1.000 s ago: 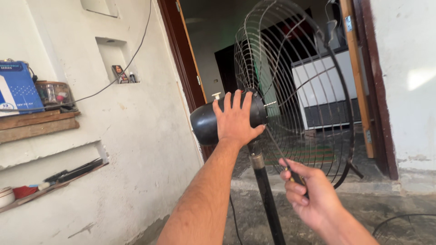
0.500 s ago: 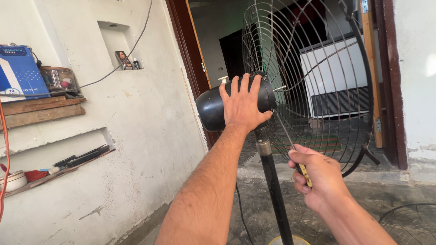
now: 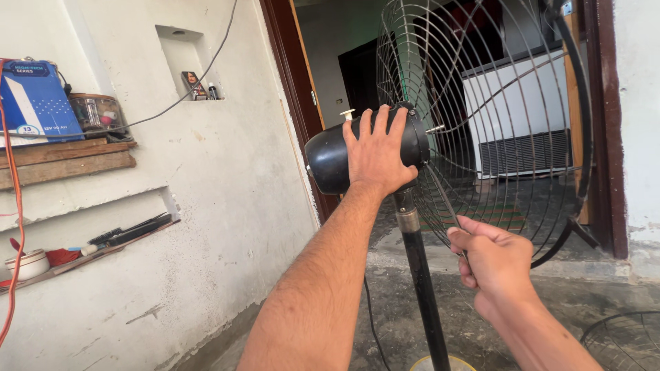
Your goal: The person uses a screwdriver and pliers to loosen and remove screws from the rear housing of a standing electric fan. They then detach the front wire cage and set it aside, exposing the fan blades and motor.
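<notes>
- Head view: left hand [image 3: 377, 152], fingers spread wide, lies flat on the black fan motor [image 3: 330, 156] at frame centre.
- Right hand [image 3: 496, 259], lower right, fingers curled tight around a screwdriver [image 3: 445, 198] angled toward the wire guard [image 3: 481, 117].
- The motor tops a black pole [image 3: 421, 288].

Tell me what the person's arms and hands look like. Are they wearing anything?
Both arms are bare, with no sleeves showing. The left hand and right hand wear no gloves, rings or watch that I can see. Dark hair shows on the forearms.
</notes>
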